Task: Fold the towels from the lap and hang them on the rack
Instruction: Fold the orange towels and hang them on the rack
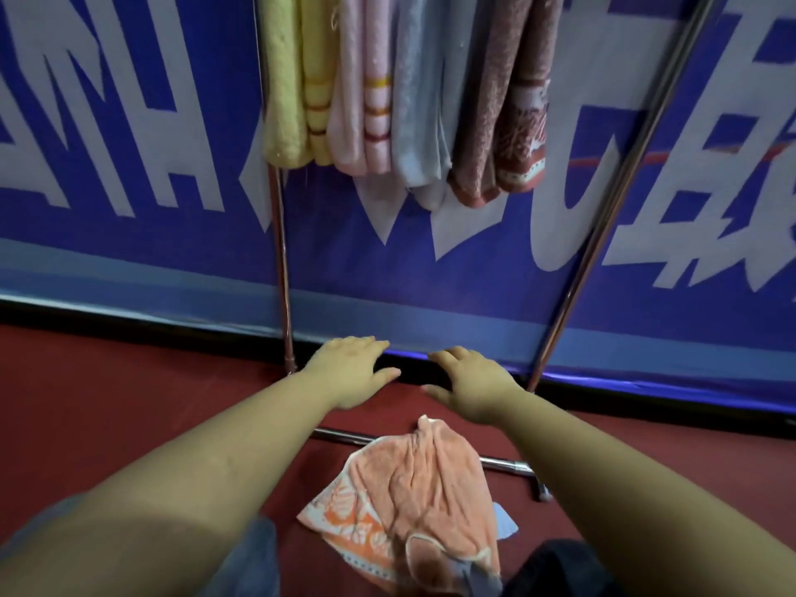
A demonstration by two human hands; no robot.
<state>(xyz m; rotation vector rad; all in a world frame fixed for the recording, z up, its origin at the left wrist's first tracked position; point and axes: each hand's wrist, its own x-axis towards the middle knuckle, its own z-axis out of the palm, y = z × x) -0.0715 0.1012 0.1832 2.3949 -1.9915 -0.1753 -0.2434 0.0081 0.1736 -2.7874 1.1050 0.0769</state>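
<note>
An orange patterned towel (409, 489) lies crumpled between my forearms, low in the view, part of it over the rack's bottom bar (340, 435). My left hand (349, 370) and my right hand (467, 387) are stretched out in front of me, palms down, fingers relaxed, holding nothing. Above them several folded towels hang side by side on the rack: a yellow towel (284, 92), a pink striped towel (366, 101), a grey towel (424, 105) and a brown-red towel (512, 118).
The rack's left post (280, 260) and right post (603, 217) stand on a red floor (107, 389) against a blue banner with white letters (129, 144). A small blue cloth corner (506, 523) shows beside the orange towel.
</note>
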